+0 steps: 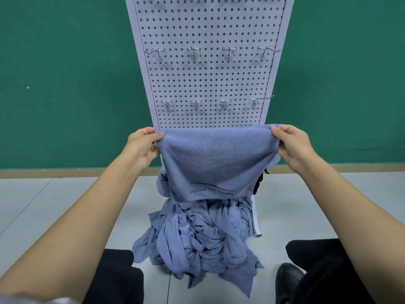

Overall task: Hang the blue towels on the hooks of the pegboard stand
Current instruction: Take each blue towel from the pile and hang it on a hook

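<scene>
I hold a blue towel (215, 160) spread out in front of the white pegboard stand (208, 69). My left hand (142, 147) pinches its upper left corner and my right hand (291, 144) pinches its upper right corner. The towel hangs flat, with dark lettering near its lower edge. Its top edge is just below the lower row of metal hooks (196, 104). A second row of hooks (194, 52) sits higher on the board. All the hooks in both rows are bare. A pile of crumpled blue towels (197, 238) lies on the floor at the stand's foot.
A green wall (65, 84) stands behind the pegboard, with a tan baseboard along the grey floor (54, 205). My dark trouser legs and a black shoe (289, 279) frame the pile at the bottom. The stand's white foot (257, 229) shows at the pile's right.
</scene>
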Action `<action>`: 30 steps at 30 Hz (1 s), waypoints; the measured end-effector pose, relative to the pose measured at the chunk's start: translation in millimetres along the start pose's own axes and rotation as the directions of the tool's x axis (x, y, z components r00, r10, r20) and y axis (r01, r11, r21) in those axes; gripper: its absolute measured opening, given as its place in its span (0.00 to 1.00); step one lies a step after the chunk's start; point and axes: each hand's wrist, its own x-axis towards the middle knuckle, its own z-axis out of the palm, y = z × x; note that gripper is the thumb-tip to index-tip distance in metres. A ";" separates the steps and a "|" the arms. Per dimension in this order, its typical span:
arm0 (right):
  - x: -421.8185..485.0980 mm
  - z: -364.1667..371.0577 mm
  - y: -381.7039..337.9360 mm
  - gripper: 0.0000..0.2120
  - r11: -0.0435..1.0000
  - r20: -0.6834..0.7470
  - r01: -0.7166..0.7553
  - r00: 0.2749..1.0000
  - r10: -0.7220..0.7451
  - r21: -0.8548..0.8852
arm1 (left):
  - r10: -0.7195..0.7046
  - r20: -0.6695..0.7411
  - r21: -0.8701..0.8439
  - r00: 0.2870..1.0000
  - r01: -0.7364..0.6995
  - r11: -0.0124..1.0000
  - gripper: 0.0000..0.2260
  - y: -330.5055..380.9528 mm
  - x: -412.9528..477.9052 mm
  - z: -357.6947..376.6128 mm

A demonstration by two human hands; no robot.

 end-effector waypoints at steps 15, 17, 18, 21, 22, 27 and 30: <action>3.3 -9.8 3.5 0.13 0.743 0.172 0.290 0.957 -0.234 -0.604 | 0.335 0.230 0.729 0.914 -0.390 0.563 0.13 1.1 1.1 -18.2; 1.0 -9.9 1.8 0.10 0.683 0.162 0.305 0.950 -0.267 -0.664 | 0.368 0.259 0.788 0.893 -0.416 0.454 0.08 1.3 3.3 -22.1; 0.4 -10.0 0.7 0.08 0.657 0.154 0.311 0.946 -0.286 -0.687 | 0.379 0.263 0.799 0.887 -0.420 0.429 0.06 2.3 4.1 -23.4; 1.1 -11.9 -2.2 0.05 0.627 0.128 0.305 0.942 -0.311 -0.717 | 0.364 0.245 0.746 0.899 -0.414 0.521 0.07 7.0 3.8 -26.6; 2.1 -13.3 -2.3 0.07 0.691 0.123 0.295 0.950 -0.289 -0.660 | 0.337 0.240 0.686 0.911 -0.404 0.605 0.08 8.7 3.9 -28.5; -3.2 -9.1 -11.6 0.11 0.996 0.232 0.023 0.973 -0.003 -0.083 | 0.094 0.284 0.187 0.954 -0.152 0.971 0.07 16.8 3.4 -29.4; -2.3 -2.0 -8.8 0.16 0.989 0.251 -0.137 0.960 0.121 0.047 | -0.115 0.138 0.055 0.984 0.108 0.993 0.05 14.2 8.0 -26.0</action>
